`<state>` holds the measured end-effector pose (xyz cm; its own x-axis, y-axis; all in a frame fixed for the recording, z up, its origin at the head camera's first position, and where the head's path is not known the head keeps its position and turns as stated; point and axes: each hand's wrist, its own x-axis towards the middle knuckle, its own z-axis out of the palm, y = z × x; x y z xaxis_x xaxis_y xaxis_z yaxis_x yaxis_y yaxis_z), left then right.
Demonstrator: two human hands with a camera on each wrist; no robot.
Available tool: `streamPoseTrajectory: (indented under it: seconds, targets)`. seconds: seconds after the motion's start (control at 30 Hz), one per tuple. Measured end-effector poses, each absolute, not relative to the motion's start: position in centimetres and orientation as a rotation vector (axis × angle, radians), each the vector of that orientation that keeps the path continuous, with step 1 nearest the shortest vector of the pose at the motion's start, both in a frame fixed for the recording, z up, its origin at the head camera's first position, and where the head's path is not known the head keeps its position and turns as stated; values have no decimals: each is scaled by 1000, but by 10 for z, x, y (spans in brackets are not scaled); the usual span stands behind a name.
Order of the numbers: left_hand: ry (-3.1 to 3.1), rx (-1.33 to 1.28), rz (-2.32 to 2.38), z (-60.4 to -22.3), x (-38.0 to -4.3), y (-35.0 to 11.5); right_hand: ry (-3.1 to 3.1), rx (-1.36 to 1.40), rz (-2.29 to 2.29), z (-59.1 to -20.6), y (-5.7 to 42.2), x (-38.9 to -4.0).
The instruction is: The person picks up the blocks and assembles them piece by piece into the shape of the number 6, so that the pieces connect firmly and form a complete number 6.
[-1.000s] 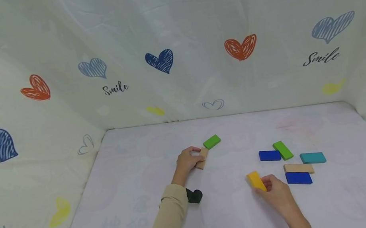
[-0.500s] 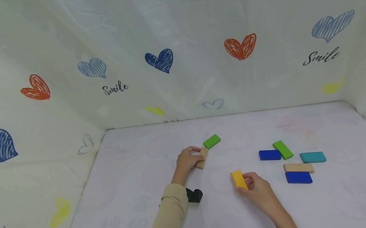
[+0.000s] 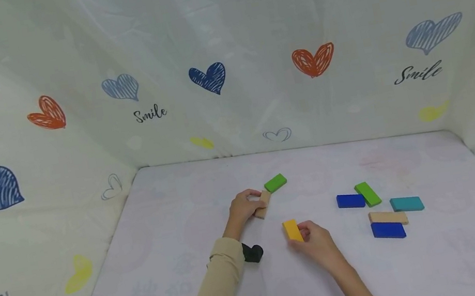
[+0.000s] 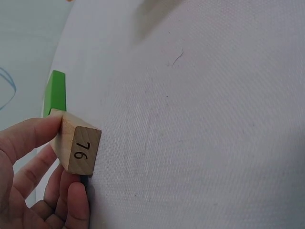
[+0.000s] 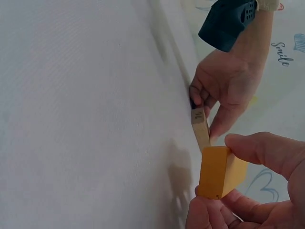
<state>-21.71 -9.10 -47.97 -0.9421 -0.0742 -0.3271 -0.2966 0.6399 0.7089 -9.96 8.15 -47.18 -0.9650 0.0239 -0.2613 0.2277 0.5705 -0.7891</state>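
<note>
In the head view my left hand (image 3: pixel 242 210) grips a plain wooden block (image 3: pixel 263 205) lying on the table. The left wrist view shows "76" on the end of that wooden block (image 4: pixel 78 150), thumb and fingers at its sides. A green block (image 3: pixel 275 183) lies just beyond it, end to end at an angle. My right hand (image 3: pixel 319 244) pinches a yellow block (image 3: pixel 293 231), held above the table to the right of the wooden one; in the right wrist view the yellow block (image 5: pixel 220 171) casts a shadow below. A small dark bit shows under the left fingers, too hidden to identify.
To the right lie a blue block (image 3: pixel 350 201) against a second green block (image 3: pixel 368 194), a teal block (image 3: pixel 407 204), and another wooden block (image 3: pixel 388 218) touching another blue block (image 3: pixel 388 230). Black wrist cameras (image 3: pixel 252 253) sit on both wrists. A printed cloth wall (image 3: pixel 268 106) stands behind.
My right hand has carried the yellow block leftward and slightly away from me, nearer the left hand. The left hand stays on the wooden block.
</note>
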Motion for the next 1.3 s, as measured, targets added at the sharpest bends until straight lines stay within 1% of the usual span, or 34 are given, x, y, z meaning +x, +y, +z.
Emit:
streamPoseTrajectory:
  seconds: [0.4,0.77,1.3]
  targets:
    - [2574,-343,1171,-477,-218,-89,2551,155,-1386,-474,57,-108]
    - [2606,-313,1177,-476,-216,-90,2552,75,-1461,-479,43,-113]
    - [2610,-305,1227,-473,-213,-90,2576,86,-1412,-479,31,-119]
